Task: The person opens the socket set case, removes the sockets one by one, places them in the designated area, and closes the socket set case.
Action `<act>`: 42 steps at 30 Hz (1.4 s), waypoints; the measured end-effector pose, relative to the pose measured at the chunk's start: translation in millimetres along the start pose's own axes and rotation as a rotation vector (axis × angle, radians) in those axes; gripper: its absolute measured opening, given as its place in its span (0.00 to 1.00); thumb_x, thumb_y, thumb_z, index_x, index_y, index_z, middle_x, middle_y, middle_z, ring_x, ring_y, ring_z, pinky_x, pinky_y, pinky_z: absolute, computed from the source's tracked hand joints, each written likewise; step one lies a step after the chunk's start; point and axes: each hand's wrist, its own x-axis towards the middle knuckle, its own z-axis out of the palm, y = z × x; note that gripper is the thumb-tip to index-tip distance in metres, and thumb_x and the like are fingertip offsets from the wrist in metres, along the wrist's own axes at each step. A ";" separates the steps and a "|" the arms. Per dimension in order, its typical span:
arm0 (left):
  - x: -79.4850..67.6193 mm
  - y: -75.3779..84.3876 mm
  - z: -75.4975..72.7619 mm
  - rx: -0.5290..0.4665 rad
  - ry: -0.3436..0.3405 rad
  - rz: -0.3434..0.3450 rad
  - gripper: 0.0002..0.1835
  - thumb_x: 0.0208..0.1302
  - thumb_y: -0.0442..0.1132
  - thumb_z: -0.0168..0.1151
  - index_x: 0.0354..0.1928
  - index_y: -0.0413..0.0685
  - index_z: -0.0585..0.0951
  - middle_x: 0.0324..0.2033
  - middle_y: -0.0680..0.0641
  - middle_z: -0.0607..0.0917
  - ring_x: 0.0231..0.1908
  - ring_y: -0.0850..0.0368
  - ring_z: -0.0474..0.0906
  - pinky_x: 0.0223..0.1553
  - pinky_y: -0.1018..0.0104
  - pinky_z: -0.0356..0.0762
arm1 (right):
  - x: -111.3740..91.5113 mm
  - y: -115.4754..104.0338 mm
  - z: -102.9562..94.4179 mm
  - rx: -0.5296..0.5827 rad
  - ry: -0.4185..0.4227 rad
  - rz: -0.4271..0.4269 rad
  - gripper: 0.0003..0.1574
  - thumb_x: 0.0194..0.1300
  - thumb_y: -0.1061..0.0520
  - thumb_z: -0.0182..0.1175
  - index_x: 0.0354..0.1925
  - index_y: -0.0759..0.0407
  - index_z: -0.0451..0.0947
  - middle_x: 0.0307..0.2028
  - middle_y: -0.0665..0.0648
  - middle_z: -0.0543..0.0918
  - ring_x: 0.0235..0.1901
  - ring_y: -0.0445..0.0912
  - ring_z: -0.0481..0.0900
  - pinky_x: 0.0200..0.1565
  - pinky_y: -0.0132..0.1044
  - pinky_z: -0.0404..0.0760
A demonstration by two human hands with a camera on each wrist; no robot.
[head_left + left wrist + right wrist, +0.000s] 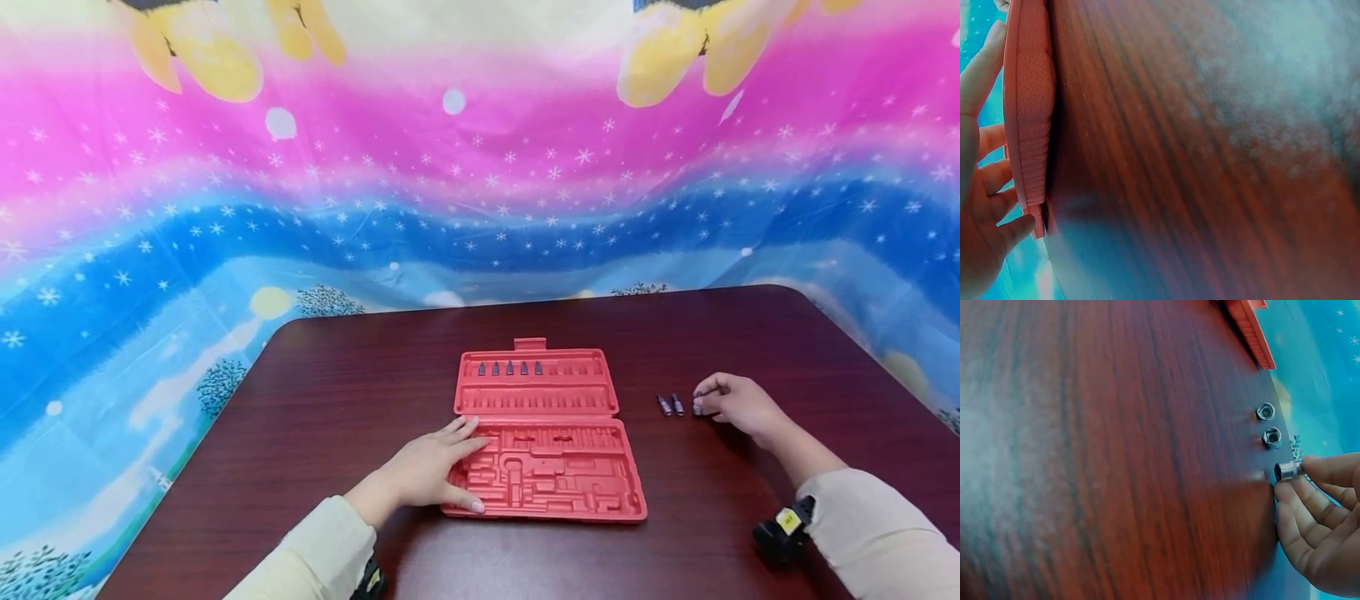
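An unfolded red plastic tool case [551, 515] lies in the middle of the table, its moulded slots facing up. My left hand [427, 468] rests on the near left corner of it, fingers spread over the rim and thumb along the front edge. To the right of the case, my right hand [738, 406] pinches a small silver socket [1288, 470] between thumb and fingers, close to the tabletop. Two more metal sockets [671, 405] stand side by side just left of that hand. Several dark screwdriver bits [510, 368] sit in a row in the case's far half.
The dark wood-grain table [360, 367] has rounded far corners. Behind it hangs a pink and blue patterned cloth [480, 183]. A latch tab [530, 343] sticks out from the case's far edge. Black wrist cameras [783, 533] are strapped below both sleeves.
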 end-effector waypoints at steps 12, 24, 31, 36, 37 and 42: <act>0.2 -1.7 1.4 -0.006 -0.004 -0.012 0.47 0.39 0.72 0.51 0.62 0.55 0.62 0.63 0.48 0.55 0.63 0.53 0.46 0.55 0.57 0.58 | 7.6 -3.0 4.2 -0.132 0.012 0.035 0.13 0.61 0.61 0.48 0.37 0.73 0.67 0.29 0.59 0.75 0.29 0.49 0.72 0.29 0.40 0.73; 0.2 -0.3 1.1 -0.016 -0.005 -0.013 0.47 0.39 0.72 0.52 0.61 0.54 0.63 0.63 0.48 0.56 0.63 0.53 0.46 0.54 0.57 0.58 | 11.9 -5.9 8.5 -0.142 0.024 0.067 0.08 0.57 0.64 0.49 0.30 0.71 0.67 0.25 0.57 0.73 0.23 0.46 0.69 0.24 0.37 0.71; 0.1 -1.1 0.0 -0.024 -0.010 -0.012 0.46 0.39 0.72 0.52 0.61 0.54 0.63 0.63 0.48 0.55 0.63 0.53 0.45 0.54 0.57 0.58 | 12.3 -7.6 7.0 -0.134 0.020 0.084 0.10 0.57 0.64 0.47 0.32 0.73 0.68 0.30 0.59 0.76 0.25 0.47 0.69 0.26 0.38 0.72; 0.2 -1.2 -0.2 -0.026 -0.010 -0.015 0.47 0.39 0.72 0.52 0.61 0.55 0.63 0.63 0.48 0.55 0.63 0.53 0.45 0.54 0.56 0.58 | 11.1 -7.2 4.6 -0.119 0.022 0.085 0.12 0.57 0.62 0.47 0.34 0.73 0.67 0.33 0.62 0.77 0.28 0.48 0.70 0.28 0.38 0.73; 0.0 -1.2 0.1 -0.028 -0.012 -0.018 0.47 0.39 0.72 0.52 0.61 0.55 0.63 0.63 0.49 0.55 0.63 0.53 0.45 0.54 0.56 0.58 | 10.4 -6.7 4.5 -0.116 0.019 0.087 0.13 0.58 0.61 0.47 0.35 0.73 0.67 0.34 0.63 0.77 0.28 0.49 0.70 0.29 0.38 0.73; -1.1 -1.1 1.6 -0.028 -0.006 -0.018 0.47 0.38 0.72 0.52 0.61 0.55 0.63 0.63 0.48 0.55 0.63 0.53 0.45 0.54 0.56 0.59 | 6.8 -4.3 3.8 -0.100 0.011 0.087 0.14 0.59 0.60 0.46 0.37 0.73 0.66 0.37 0.65 0.76 0.30 0.49 0.72 0.30 0.39 0.74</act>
